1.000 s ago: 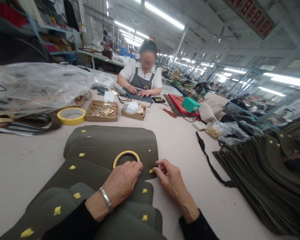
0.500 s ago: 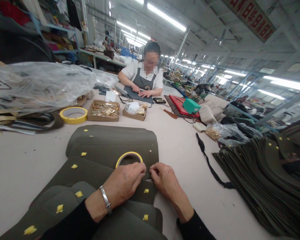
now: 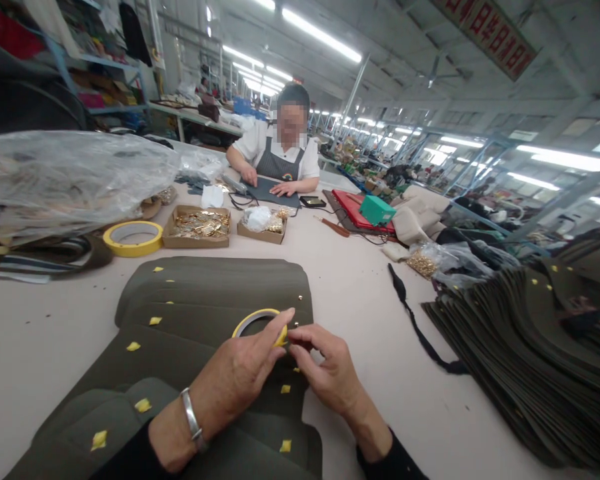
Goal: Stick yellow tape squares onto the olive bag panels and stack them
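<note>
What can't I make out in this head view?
Head view:
Small yellow tape ring: lower part hidden by the left hand.
Right hand: any fingertip pinch, too small to judge.
Dark olive panels: near ends cut off by bottom edge.
Red-lettered sign: cut off by top edge.

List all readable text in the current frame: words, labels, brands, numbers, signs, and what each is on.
"日毕日清日": red characters on the hanging sign; its start is cut off by the frame, its last character too blurred to be sure of.
Apron: small rainbow-like emblem, no legible lettering.
Plastic bag: dark mark at the frame's left edge, unreadable.
Held tape roll: no readable print.
</note>
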The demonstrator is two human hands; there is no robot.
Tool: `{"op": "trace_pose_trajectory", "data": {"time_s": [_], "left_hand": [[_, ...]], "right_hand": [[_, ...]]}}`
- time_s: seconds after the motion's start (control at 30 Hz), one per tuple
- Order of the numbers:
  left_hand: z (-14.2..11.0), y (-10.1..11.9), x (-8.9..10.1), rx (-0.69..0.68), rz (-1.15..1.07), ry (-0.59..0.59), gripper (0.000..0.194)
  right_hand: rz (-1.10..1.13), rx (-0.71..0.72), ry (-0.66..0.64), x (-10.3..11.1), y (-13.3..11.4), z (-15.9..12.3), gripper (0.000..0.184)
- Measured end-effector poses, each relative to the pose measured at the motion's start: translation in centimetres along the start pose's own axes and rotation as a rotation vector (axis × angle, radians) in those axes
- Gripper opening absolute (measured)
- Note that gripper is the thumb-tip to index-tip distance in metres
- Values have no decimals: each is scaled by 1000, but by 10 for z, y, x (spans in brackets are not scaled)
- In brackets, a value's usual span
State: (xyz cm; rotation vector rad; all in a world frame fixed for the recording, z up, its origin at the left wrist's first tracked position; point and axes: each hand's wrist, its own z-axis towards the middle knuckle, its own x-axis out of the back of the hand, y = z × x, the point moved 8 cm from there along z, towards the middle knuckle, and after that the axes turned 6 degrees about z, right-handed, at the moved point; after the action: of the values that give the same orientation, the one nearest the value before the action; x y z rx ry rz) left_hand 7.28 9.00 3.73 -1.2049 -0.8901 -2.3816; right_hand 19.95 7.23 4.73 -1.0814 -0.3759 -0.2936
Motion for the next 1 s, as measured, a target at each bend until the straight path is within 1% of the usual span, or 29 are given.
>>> {"op": "trace_pose_trajectory", "data": {"time_s": [0.1, 0.2, 0.27, 0.33, 0.4, 0.5, 0.6, 0.67, 0.73, 0.8, 0.87, 0.9, 0.93, 0.97, 1.0], "left_hand": [[-1, 0, -4, 8, 41, -20, 49], [-2, 4, -8, -36, 56, -38, 46], [-2, 5, -9, -42, 46, -55, 43], [-2, 5, -9, -32, 18, -77, 38], [-2, 5, -9, -21, -3, -107, 30], [-1, 4, -10, 6, 15, -148, 18], [0, 3, -9, 20, 70, -133, 17], [1, 3, -8, 7, 99, -99, 20], [1, 6, -4, -24, 108, -45, 23], [1, 10, 2, -58, 94, 38, 24], [-1, 14, 7, -74, 86, 124, 23], [-1, 16, 8, -73, 100, 139, 21], [-1, 16, 5, -60, 131, 122, 19], [0, 15, 0, -37, 175, 65, 16], [1, 12, -7, -5, 226, -22, 14]], "right_hand": [[-73, 128, 0, -4, -10, -1, 20], [-168, 216, 3, -7, -12, -4, 18], [-222, 258, 2, -10, -13, -6, 17], [-259, 289, 21, -11, -14, -7, 16], [-291, 300, 59, -10, -16, -7, 17], [-312, 262, 102, -8, -15, -7, 17], [-261, 121, 128, -5, -9, -5, 15], [-172, -44, 145, -4, 2, -4, 13], [3, -256, 151, -7, 19, -5, 11], [213, -454, 171, -10, 38, -7, 12], [367, -597, 221, -9, 57, -9, 17], [405, -642, 247, -7, 65, -9, 20], [422, -673, 267, -3, 72, -9, 23], [425, -690, 276, 0, 78, -9, 26], [416, -691, 275, 3, 82, -8, 29]]}}
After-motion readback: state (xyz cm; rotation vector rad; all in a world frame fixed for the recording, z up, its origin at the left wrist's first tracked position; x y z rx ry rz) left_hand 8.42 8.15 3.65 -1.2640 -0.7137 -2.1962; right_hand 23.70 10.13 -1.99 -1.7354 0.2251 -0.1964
